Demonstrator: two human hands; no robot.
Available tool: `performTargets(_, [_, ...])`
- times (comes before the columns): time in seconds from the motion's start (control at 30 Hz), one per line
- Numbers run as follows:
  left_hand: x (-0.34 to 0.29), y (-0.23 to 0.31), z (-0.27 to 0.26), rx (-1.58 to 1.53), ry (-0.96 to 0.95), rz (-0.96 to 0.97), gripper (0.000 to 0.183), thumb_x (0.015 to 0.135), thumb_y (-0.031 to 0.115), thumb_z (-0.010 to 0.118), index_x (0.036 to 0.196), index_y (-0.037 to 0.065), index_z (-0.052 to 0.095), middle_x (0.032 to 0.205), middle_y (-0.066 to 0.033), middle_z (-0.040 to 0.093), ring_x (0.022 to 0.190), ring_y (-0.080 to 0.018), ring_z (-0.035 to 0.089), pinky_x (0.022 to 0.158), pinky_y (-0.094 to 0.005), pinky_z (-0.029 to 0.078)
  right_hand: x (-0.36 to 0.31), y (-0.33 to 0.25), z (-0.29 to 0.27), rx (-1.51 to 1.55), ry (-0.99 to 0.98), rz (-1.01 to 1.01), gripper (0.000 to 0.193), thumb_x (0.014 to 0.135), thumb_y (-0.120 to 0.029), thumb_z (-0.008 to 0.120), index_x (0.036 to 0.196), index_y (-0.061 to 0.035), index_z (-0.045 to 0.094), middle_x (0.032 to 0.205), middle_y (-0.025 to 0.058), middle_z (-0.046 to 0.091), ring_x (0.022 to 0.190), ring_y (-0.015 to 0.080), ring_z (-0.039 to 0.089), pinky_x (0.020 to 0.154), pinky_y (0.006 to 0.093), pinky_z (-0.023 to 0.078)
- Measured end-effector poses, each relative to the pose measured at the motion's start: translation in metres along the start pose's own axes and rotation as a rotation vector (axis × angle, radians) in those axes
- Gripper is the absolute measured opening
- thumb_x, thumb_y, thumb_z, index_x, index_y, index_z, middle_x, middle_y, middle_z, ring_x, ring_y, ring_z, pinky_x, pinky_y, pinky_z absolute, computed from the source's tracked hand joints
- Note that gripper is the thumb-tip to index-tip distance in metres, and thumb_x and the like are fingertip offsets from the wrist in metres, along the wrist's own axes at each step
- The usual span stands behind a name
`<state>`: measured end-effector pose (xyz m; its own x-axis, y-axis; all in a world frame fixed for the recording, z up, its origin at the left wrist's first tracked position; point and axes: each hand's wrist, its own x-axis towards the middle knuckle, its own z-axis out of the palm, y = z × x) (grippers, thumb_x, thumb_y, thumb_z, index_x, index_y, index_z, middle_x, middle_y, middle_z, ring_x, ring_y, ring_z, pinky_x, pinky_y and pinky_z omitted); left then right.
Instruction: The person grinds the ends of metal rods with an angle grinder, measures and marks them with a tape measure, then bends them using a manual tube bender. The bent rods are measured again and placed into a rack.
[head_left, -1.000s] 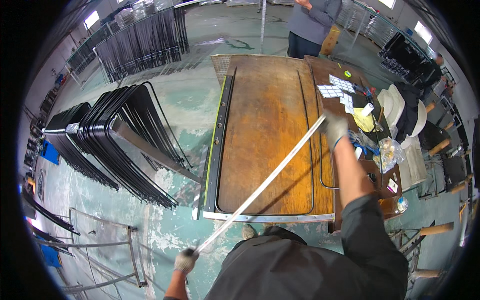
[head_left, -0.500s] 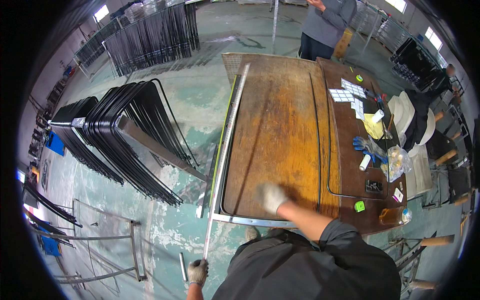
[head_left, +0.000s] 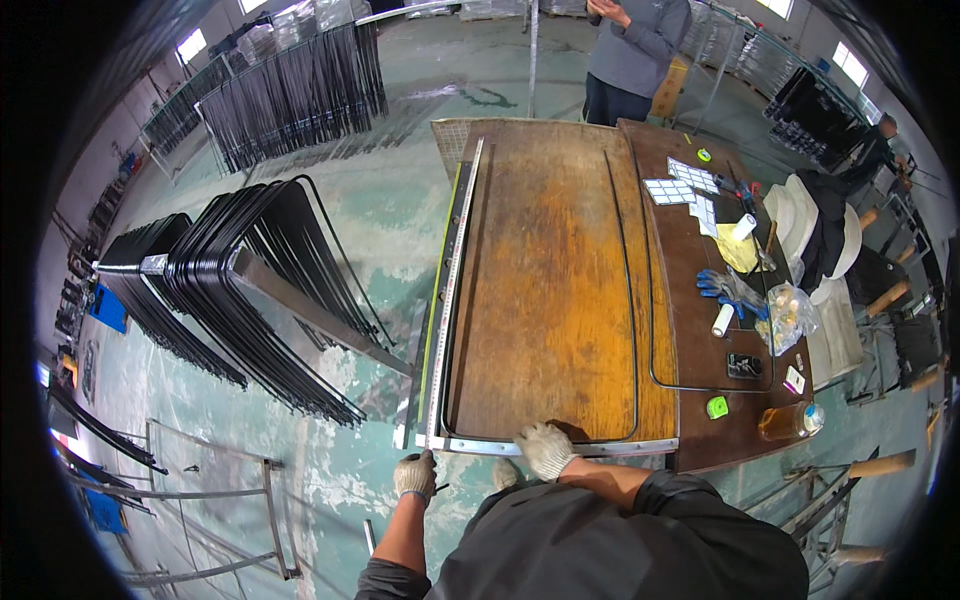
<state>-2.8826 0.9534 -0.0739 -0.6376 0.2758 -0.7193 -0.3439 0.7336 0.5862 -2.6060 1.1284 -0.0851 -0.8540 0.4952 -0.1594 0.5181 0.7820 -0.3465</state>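
Observation:
Both my hands wear pale knitted gloves. At the near left corner of the wooden tabletop, my left hand is closed at the near end of a long metal ruler. A small dark piece sticks out beside that hand; I cannot make out what it is. The ruler lies along the table's left side. My right hand is closed over the near stretch of a U-shaped black rod, just by the metal strip on the front edge. The rod's long sides run toward the far end.
A second bent rod lies partly on the brown board, with blue gloves, a green tape measure and a bottle. Many bent black rods hang on a rack at left. A person stands beyond the table.
My left hand has moved forward to the table's corner, and the ruler has slid away from me with it. My right hand has come back from the tabletop to the rod's near side.

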Motion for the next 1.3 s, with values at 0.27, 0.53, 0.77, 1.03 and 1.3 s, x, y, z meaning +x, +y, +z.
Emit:
performTargets(0.27, [0.064,0.011,0.017,0.318,0.099,0.061,0.045,0.105,0.044,0.071,0.106,0.002,0.085,0.091,-0.0209,0.082,0.079,-0.0369,0.079,0.07,-0.0493,0.062,0.002,-0.002,-0.004,-0.021,-0.018,0.0,0.033,0.102,-0.023,0.059,0.12,-0.0055,0.08,0.119,0.0159,0.076,0.118,0.0364,0.072,0.099,0.0508,0.06])
performTargets(0.53, [0.073,0.009,0.02,0.174,0.018,0.071,0.038,0.108,0.037,0.069,0.091,0.003,0.072,0.067,-0.0076,0.061,0.052,-0.0241,0.057,0.048,-0.0451,0.048,0.001,-0.002,-0.001,-0.017,-0.018,0.01,0.032,0.101,-0.022,0.061,0.12,-0.0043,0.08,0.118,0.0156,0.076,0.119,0.0365,0.072,0.1,0.0505,0.06])
performTargets(0.77, [0.061,-0.006,0.015,0.182,0.075,0.008,0.043,0.103,0.042,0.073,0.095,0.001,0.079,0.08,-0.0141,0.074,0.07,-0.0277,0.071,0.064,-0.0447,0.056,0.001,-0.003,0.002,-0.03,0.023,0.001,0.03,0.1,-0.022,0.061,0.115,-0.0048,0.08,0.115,0.0154,0.076,0.114,0.0365,0.073,0.097,0.0503,0.061])
performTargets(1.03, [0.039,-0.023,0.023,0.236,-0.051,0.103,0.05,0.102,0.047,0.062,0.096,0.0,0.078,0.075,-0.0207,0.074,0.066,-0.0324,0.075,0.064,-0.0472,0.06,-0.006,-0.004,0.009,-0.049,0.079,-0.029,0.024,0.096,-0.023,0.065,0.108,-0.0077,0.08,0.106,0.0141,0.074,0.105,0.036,0.073,0.089,0.0505,0.06])
performTargets(1.3, [-0.009,-0.048,0.028,0.097,-0.078,-0.107,0.044,0.105,0.045,0.069,0.099,0.002,0.079,0.067,-0.0068,0.065,0.054,-0.0227,0.063,0.049,-0.0427,0.05,-0.005,-0.01,0.007,-0.043,0.056,0.014,0.033,0.091,-0.03,0.078,0.117,-0.0083,0.08,0.111,0.013,0.073,0.11,0.0361,0.071,0.091,0.0495,0.06])
